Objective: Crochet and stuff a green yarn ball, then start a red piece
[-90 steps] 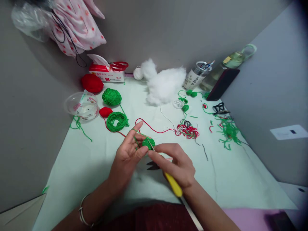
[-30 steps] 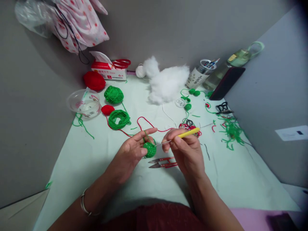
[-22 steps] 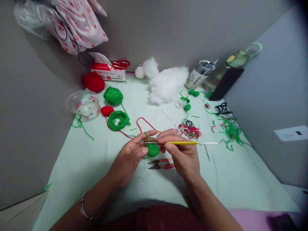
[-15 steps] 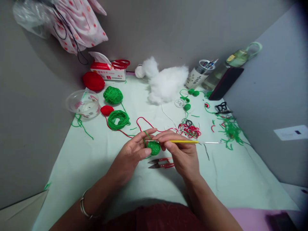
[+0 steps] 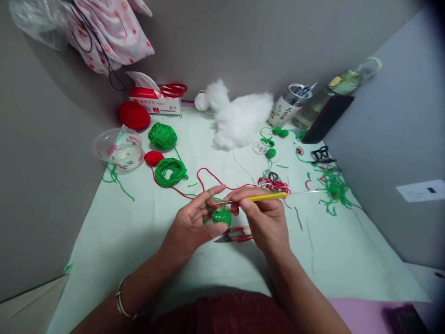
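My left hand (image 5: pixel 191 222) pinches a small round green crochet piece (image 5: pixel 221 216) between thumb and fingers, with green yarn looped over its raised index finger. In my right hand (image 5: pixel 266 218) is a crochet hook (image 5: pixel 267 197) with a yellow handle, held like a pen. The hook's metal tip lies just above the top edge of the crochet piece, with a strand of green yarn at it. Beneath the hands, thread snips (image 5: pixel 236 235) with red handles lie on the table, partly covered by my right hand.
Left: green yarn ball (image 5: pixel 162 135), green coil (image 5: pixel 170 172), red yarn balls (image 5: pixel 134 115) and a clear plastic bowl (image 5: pixel 120 149). At the back: tissue box (image 5: pixel 156 102), white stuffing (image 5: pixel 241 120), pen cup (image 5: pixel 287 106), bottle (image 5: pixel 313 109) and phone (image 5: pixel 328 119). Yarn scraps (image 5: pixel 335 188) lie right.
The hook has tilted, its rear end rising, and its tip has shifted slightly right. My left thumb has moved right across the lower part of the crochet piece, which has tipped a little.
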A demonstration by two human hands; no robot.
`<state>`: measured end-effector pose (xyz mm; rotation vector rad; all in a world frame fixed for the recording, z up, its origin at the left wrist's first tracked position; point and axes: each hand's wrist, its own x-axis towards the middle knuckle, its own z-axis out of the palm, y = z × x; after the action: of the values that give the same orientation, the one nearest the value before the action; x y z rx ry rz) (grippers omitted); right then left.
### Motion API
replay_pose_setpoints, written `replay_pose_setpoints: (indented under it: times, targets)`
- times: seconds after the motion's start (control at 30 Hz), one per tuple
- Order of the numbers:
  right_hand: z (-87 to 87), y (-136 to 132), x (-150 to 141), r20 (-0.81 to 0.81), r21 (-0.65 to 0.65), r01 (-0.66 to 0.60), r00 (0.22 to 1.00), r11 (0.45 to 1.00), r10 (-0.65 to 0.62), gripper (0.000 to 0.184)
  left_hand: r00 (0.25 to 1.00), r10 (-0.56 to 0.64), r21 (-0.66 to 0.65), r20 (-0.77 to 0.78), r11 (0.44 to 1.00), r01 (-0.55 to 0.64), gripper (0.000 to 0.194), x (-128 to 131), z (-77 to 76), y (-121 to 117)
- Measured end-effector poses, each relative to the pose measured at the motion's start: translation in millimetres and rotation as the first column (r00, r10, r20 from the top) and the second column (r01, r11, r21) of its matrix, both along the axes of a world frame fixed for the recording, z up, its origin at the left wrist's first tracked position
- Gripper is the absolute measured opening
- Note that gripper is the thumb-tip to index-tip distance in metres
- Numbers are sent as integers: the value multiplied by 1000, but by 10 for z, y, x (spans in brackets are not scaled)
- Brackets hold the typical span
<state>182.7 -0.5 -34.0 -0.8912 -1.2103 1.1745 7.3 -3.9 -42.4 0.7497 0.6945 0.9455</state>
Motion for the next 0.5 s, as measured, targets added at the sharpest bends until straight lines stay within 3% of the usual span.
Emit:
replay_pose_setpoints:
  times: [0.13,0.27,0.5]
  targets:
    - [9,10,19,-11,-17,-42,999,999,42,13,999,36,10,-38,999,-35,78,-3,32,18]
    - [70,18,4,43,53,-89,995,995,87,15,996,72,39,-45,997,-70,92,-23,37,41]
    - [120,-15,-39,187,173,-71,982,982,38,22,988,95,152,-124,985,-76,94,-68,14,28]
